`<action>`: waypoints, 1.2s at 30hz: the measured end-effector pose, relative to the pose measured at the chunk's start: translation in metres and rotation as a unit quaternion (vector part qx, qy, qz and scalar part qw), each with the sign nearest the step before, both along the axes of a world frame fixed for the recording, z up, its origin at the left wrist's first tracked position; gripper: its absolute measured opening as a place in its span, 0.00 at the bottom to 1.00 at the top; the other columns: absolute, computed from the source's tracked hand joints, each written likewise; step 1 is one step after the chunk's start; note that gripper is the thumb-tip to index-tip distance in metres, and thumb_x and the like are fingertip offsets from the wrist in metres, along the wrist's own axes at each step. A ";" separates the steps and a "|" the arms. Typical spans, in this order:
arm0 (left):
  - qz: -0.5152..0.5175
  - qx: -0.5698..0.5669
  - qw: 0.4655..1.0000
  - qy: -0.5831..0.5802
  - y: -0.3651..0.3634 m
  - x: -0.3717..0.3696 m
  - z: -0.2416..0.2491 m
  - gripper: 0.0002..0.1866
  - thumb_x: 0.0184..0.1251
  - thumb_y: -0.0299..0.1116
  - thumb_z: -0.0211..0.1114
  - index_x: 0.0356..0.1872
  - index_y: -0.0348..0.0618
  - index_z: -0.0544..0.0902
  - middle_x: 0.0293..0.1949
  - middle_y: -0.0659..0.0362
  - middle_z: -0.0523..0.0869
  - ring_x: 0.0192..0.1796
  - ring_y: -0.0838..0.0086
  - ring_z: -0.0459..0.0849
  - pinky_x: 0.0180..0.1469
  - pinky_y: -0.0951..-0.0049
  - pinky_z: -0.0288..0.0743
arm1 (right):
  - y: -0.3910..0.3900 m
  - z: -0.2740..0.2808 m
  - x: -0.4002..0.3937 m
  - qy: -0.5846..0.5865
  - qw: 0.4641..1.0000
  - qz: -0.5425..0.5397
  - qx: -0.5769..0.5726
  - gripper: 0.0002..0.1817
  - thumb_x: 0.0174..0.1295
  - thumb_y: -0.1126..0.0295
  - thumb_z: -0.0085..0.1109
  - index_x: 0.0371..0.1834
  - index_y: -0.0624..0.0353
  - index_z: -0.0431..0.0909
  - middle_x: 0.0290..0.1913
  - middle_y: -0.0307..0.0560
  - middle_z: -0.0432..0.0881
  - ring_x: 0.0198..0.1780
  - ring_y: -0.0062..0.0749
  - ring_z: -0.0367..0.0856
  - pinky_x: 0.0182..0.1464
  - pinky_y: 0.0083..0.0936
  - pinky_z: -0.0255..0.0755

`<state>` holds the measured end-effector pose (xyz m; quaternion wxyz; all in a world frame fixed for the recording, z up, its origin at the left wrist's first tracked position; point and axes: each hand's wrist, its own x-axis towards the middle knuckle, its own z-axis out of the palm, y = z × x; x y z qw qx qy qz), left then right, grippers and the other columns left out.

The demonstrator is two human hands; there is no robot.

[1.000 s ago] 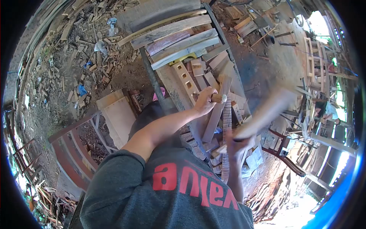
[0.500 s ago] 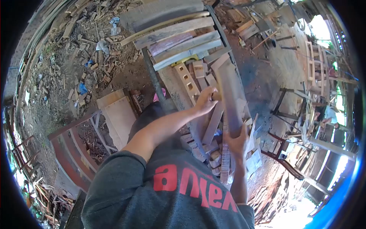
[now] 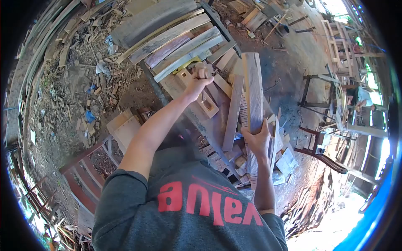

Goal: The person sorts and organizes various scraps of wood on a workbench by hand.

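Observation:
My right hand [image 3: 258, 139] is wrapped round the near end of a long wooden board [image 3: 254, 90], which points away from me above the workbench. My left hand [image 3: 198, 85] is a closed fist over a pale wood piece with rectangular holes [image 3: 210, 108]. I cannot tell what that fist holds. Right by it lies a yellow tool [image 3: 184, 67], partly covered. Between my hands a narrow wooden strip [image 3: 233, 117] rests slantwise on the bench, with small offcuts [image 3: 240, 161] near its lower end.
Several planks [image 3: 171, 39] lie across the far end of the bench. A slatted reddish-brown wooden frame [image 3: 83, 178] stands at left. Wood scraps [image 3: 98, 69] and blue plastic litter the ground. At right are a dark wooden frame [image 3: 314, 140] and a seated person [image 3: 361, 97].
My left hand has moved away from the board, to the left and farther out, over the holed piece. The board has turned more upright in view, still in my right hand.

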<state>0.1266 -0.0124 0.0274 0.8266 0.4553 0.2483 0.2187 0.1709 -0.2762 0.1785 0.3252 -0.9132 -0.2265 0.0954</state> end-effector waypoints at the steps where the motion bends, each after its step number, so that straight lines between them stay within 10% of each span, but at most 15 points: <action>1: 0.045 -0.047 0.998 0.004 0.001 -0.004 0.022 0.10 0.61 0.25 0.71 0.31 0.48 0.77 0.28 0.70 0.74 0.31 0.83 0.71 0.36 0.77 0.66 | -0.002 0.001 -0.005 0.001 1.000 -0.003 0.001 0.32 0.44 0.63 0.74 0.50 0.68 0.73 0.36 0.61 0.85 0.39 0.41 0.86 0.42 0.34 0.77; 4: 0.035 -0.013 0.999 -0.012 -0.001 -0.003 0.026 0.17 0.62 0.27 0.71 0.24 0.50 0.68 0.24 0.72 0.65 0.27 0.85 0.61 0.30 0.76 0.57 | -0.009 0.002 -0.020 0.076 0.997 -0.019 0.022 0.25 0.44 0.62 0.75 0.37 0.65 0.70 0.31 0.55 0.81 0.33 0.34 0.82 0.36 0.32 0.75; 13: -0.029 0.158 0.987 0.004 -0.057 -0.015 0.032 0.19 0.62 0.32 0.73 0.20 0.48 0.69 0.22 0.70 0.67 0.26 0.84 0.63 0.31 0.78 0.59 | -0.038 -0.014 -0.030 0.036 0.997 -0.042 0.045 0.28 0.43 0.64 0.76 0.42 0.67 0.71 0.28 0.50 0.79 0.31 0.30 0.78 0.35 0.30 0.75; 18: 0.039 0.435 0.899 -0.037 -0.091 -0.014 0.016 0.16 0.57 0.33 0.75 0.24 0.46 0.71 0.25 0.60 0.72 0.29 0.66 0.71 0.35 0.67 0.64 | -0.041 -0.001 -0.039 0.049 0.995 -0.056 0.065 0.30 0.44 0.65 0.76 0.47 0.68 0.71 0.29 0.48 0.80 0.31 0.27 0.77 0.34 0.27 0.75; 25: 0.033 0.464 0.885 -0.030 -0.106 -0.015 0.008 0.15 0.56 0.34 0.74 0.28 0.46 0.72 0.29 0.56 0.72 0.35 0.58 0.73 0.39 0.61 0.64 | -0.049 0.028 -0.047 0.010 0.977 -0.032 0.209 0.30 0.44 0.71 0.75 0.50 0.66 0.72 0.31 0.49 0.82 0.30 0.34 0.80 0.36 0.32 0.77; 29: 0.039 0.466 0.883 -0.035 -0.107 -0.009 -0.002 0.14 0.46 0.25 0.71 0.31 0.48 0.74 0.30 0.56 0.75 0.38 0.55 0.75 0.40 0.57 0.65 | -0.049 -0.006 -0.023 0.044 0.988 0.068 -0.135 0.33 0.44 0.64 0.75 0.52 0.67 0.70 0.35 0.58 0.84 0.38 0.40 0.86 0.39 0.36 0.77; 36: 0.048 0.398 0.916 0.007 -0.095 0.003 0.017 0.12 0.47 0.26 0.71 0.30 0.45 0.75 0.28 0.54 0.77 0.35 0.53 0.77 0.38 0.56 0.66 | -0.030 0.034 -0.011 -0.011 0.990 0.025 0.135 0.31 0.49 0.69 0.75 0.54 0.67 0.69 0.31 0.44 0.77 0.31 0.33 0.77 0.34 0.29 0.74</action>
